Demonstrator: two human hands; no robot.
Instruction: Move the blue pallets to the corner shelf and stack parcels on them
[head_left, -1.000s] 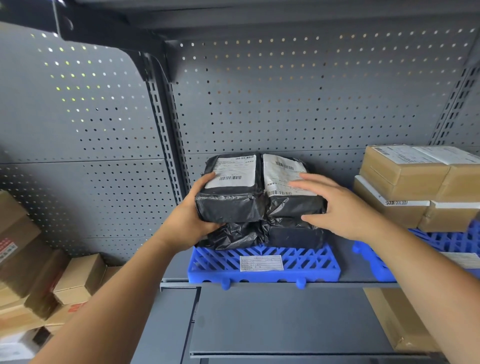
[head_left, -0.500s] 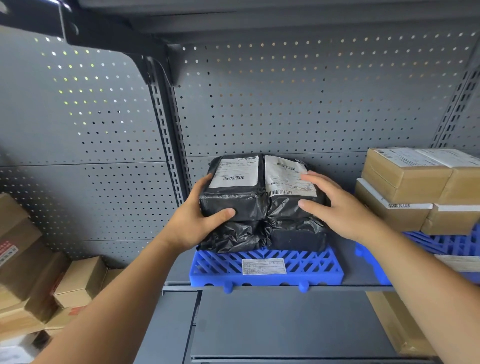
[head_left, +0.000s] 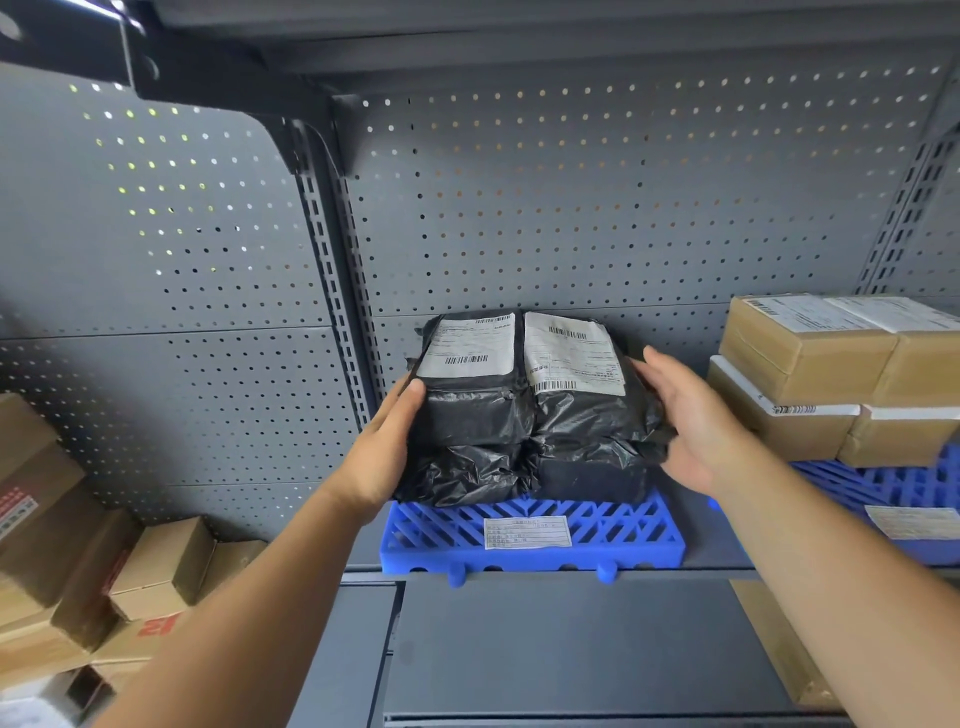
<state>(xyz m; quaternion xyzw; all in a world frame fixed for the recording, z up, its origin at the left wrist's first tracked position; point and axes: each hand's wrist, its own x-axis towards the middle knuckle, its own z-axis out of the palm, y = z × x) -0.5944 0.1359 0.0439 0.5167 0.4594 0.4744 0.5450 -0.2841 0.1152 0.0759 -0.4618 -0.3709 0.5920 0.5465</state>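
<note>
A blue slatted pallet (head_left: 597, 535) with a paper label lies on the grey corner shelf (head_left: 571, 577). Black plastic-wrapped parcels (head_left: 530, 410) are stacked on it two high, the top two showing white barcode labels. My left hand (head_left: 382, 452) lies flat against the stack's left side, thumb on the upper left parcel. My right hand (head_left: 691, 421) is flat beside the right side of the stack, fingers spread, touching or nearly touching it. Neither hand grips a parcel.
A second blue pallet (head_left: 883, 488) at the right carries several brown cardboard boxes (head_left: 810, 379). More cardboard boxes (head_left: 104, 561) are piled low at the left. Grey perforated panels (head_left: 571, 208) form the back and left walls, and an upper shelf overhangs.
My right hand slid off the top of the right parcel to the stack's right side. My left thumb moved from the front of the left parcel to its left edge.
</note>
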